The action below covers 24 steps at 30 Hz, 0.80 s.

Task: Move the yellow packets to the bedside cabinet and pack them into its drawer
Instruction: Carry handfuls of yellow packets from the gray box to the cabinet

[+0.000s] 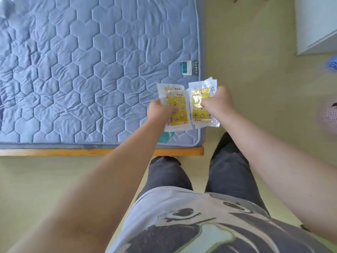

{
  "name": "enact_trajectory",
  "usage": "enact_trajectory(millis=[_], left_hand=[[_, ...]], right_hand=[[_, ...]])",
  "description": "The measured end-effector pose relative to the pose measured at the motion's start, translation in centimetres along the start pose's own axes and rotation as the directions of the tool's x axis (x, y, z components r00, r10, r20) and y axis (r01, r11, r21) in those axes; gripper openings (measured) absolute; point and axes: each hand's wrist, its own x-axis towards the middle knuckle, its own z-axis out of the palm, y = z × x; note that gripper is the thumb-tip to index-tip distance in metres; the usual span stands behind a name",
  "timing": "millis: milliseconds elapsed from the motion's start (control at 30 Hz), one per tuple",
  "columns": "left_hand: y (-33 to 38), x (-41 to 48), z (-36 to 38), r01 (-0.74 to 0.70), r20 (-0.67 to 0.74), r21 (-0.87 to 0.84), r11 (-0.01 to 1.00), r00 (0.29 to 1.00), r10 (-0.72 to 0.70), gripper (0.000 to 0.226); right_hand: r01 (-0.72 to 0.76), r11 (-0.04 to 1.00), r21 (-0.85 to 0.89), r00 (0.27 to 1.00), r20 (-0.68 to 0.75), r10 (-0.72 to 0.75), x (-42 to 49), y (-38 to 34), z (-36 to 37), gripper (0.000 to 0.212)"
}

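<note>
- Above the corner of the mattress (91,70), the left hand (161,111) curls its fingers round one stack of yellow packets (176,108).
- Just beside it, the right hand (218,101) grips a second stack (199,99); both grips should be firm, as the glossy wrappers may fan out.
- The white cabinet (313,24) at far right is probably where to carry them.

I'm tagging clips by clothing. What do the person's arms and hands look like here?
Both forearms are bare, without sleeves. The left hand and right hand carry no gloves, and no watch or ring shows. The person wears a pale T-shirt with a dark cartoon print and dark trousers.
</note>
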Motion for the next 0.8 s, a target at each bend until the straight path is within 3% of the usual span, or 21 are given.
enact_trajectory(millis=[400,800], left_hand=[[22.7,3.7,21.9,0.044,-0.084,-0.318,0.947,0.994,-0.074,0.032],[43.8,13.5,23.5,-0.101,-0.107,-0.275,0.956,0.992,0.073,0.028]], right_hand=[[0.140,0.985,-0.104,0.987,0.099,-0.130,22.1,-7.0,-24.9,0.035],[0.179,0.978,-0.109,0.980,0.111,-0.167,38.6,-19.8,-33.7,0.031]])
